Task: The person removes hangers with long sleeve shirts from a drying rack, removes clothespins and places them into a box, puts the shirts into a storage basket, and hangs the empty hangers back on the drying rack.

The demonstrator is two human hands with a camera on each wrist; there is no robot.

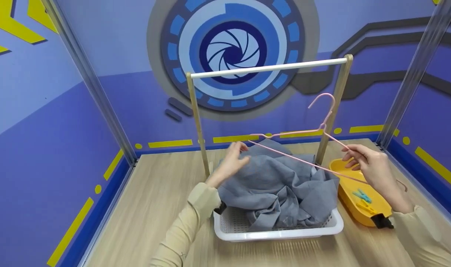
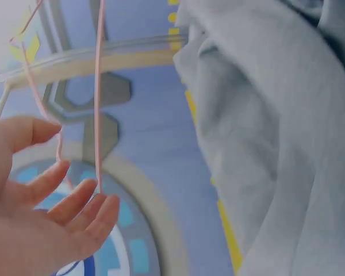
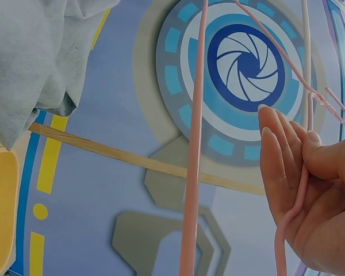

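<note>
A pink clothes hanger (image 1: 323,127) is held up over the basket, its hook pointing upward. My right hand (image 1: 373,167) pinches its right shoulder; in the right wrist view the thumb presses the pink wire against the fingers. At the hanger's other end is my left hand (image 1: 231,161), its fingers loosely spread. The left wrist view shows those fingertips right at the hanger (image 2: 98,103), not curled round it. Below lies a crumpled grey cloth (image 1: 269,174), heaped in a white plastic basket (image 1: 277,234) and rising over its back and sides.
A clothes rack with a white rod (image 1: 269,68) and wooden posts (image 1: 197,126) stands behind the basket. To the right is a yellow tray (image 1: 349,204) holding a teal clothespin (image 1: 362,195) and a yellow clothespin (image 1: 366,207). Patterned blue walls enclose the wooden tabletop (image 1: 155,185).
</note>
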